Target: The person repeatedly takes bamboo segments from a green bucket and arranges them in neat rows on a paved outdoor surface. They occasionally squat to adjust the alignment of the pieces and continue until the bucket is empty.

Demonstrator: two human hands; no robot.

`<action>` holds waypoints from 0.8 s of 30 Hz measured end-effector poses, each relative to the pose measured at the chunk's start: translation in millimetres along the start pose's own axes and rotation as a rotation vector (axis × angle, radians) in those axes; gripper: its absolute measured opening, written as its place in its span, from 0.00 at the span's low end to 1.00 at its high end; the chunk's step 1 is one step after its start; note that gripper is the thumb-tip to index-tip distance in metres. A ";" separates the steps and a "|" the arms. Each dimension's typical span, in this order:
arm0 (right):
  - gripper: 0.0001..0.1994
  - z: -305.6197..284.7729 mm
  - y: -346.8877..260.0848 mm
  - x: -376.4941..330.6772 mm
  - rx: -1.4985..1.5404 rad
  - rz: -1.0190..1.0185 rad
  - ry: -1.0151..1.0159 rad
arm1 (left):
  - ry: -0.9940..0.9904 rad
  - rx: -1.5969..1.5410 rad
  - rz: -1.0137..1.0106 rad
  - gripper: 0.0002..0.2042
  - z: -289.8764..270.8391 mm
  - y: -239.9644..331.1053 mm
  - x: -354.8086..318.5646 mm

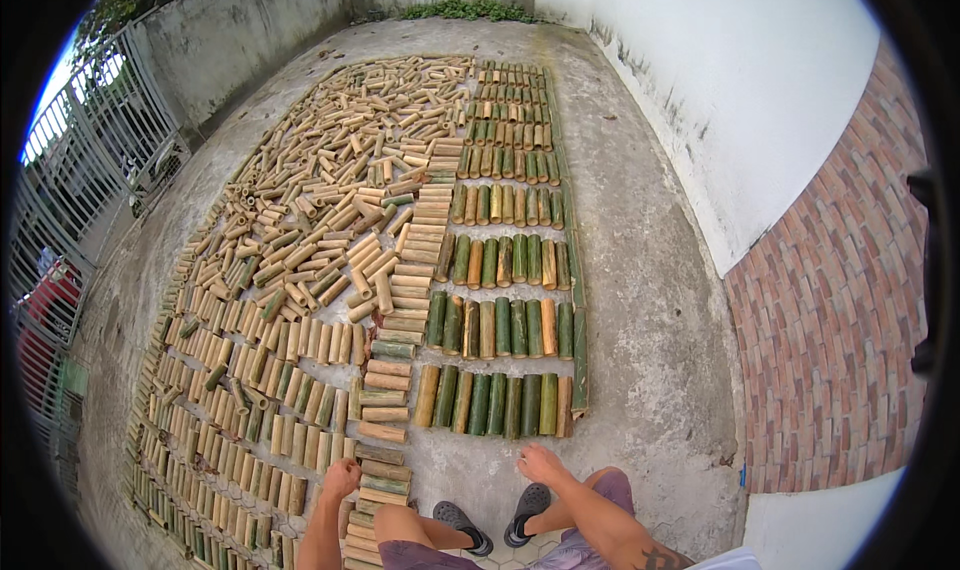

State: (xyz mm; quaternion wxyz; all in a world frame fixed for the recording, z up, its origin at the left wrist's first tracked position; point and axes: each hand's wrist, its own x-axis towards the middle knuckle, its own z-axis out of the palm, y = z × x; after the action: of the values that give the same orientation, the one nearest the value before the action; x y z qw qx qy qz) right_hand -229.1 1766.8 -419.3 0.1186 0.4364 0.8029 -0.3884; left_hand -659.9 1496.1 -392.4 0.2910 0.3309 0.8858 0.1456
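The left hand, curled loosely and empty, hovers just above the central column of short, tan cut bamboo tubes, judged light, rigid and smooth: grasp one around mid-length.

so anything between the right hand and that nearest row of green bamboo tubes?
Nothing visible. The right hand hangs over bare concrete just short of the nearest row of green bamboo tubes. The left hand is apart, by the stacked column of tubes.
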 end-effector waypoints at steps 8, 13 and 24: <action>0.18 -159.3 -47.4 -162.3 0.084 0.048 0.035 | -0.073 -0.254 -0.422 0.18 -89.9 -63.8 -329.4; 0.16 -219.1 -86.6 -202.2 0.028 -0.226 -0.120 | 0.068 -0.632 -0.620 0.18 -16.6 -1.2 -546.3; 0.16 -483.9 -587.4 -503.5 -0.211 -1.483 -0.247 | 0.202 -0.991 -0.926 0.15 138.5 155.3 -741.7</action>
State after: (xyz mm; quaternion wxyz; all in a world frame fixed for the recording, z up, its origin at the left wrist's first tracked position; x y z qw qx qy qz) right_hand -325.3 1625.9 477.1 -0.0436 -0.2781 0.8997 -0.3336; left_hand -43.6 1122.2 -120.8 0.3563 -0.2691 0.7876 0.4247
